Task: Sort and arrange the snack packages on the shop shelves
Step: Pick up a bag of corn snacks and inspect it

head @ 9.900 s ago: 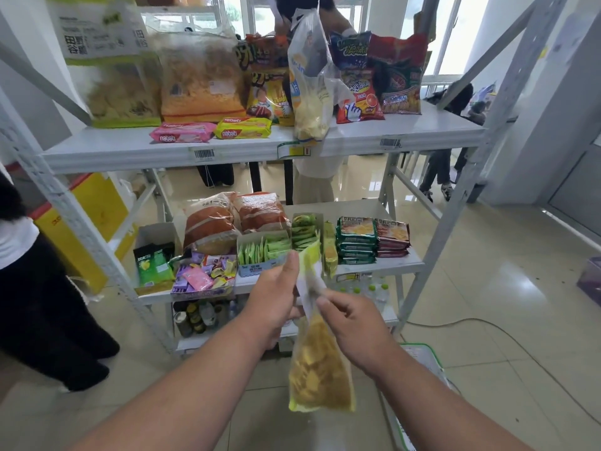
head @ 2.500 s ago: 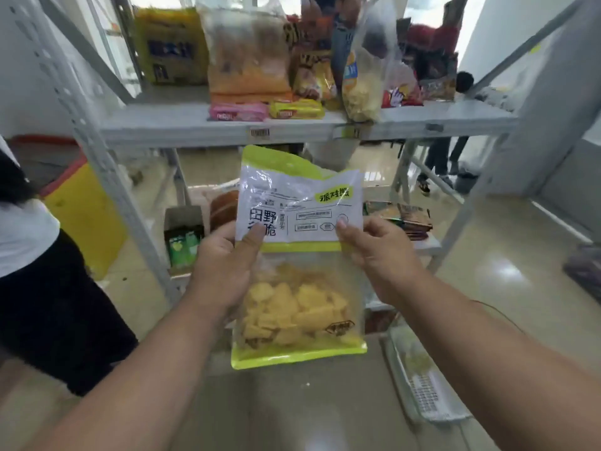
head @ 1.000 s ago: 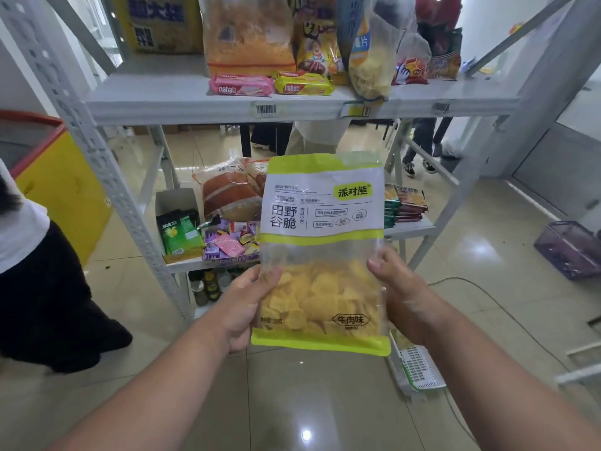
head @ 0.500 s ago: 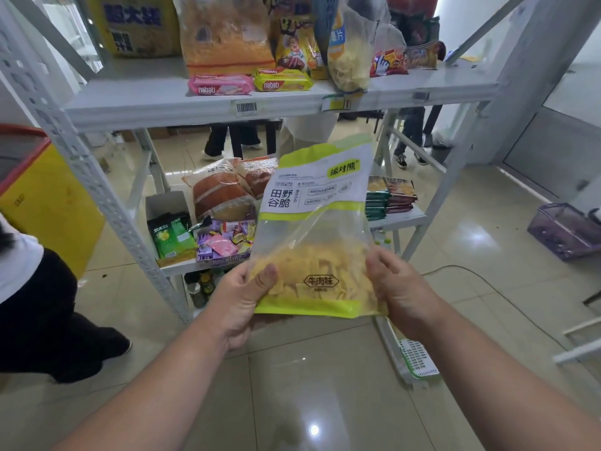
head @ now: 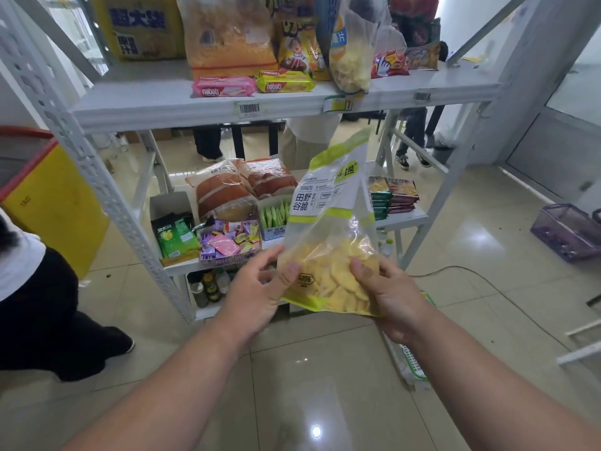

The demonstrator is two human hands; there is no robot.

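While both hands work at its lower end, the crisp bag (head: 328,222) hangs tilted in mid-air before the white shelving (head: 182,102), top leaning right. Left hand (head: 257,294) pinches the bottom left corner, thumb on the front. Right hand (head: 390,297) grips the bottom right, thumb over the crisps. Pink wafer pack (head: 224,86) and yellow wafer pack (head: 286,82) lie side by side on the upper shelf.

Yellow bin (head: 55,209) left; purple basket (head: 567,232) right on tiled floor (head: 325,369); bystander's black trousers (head: 42,307) nearby
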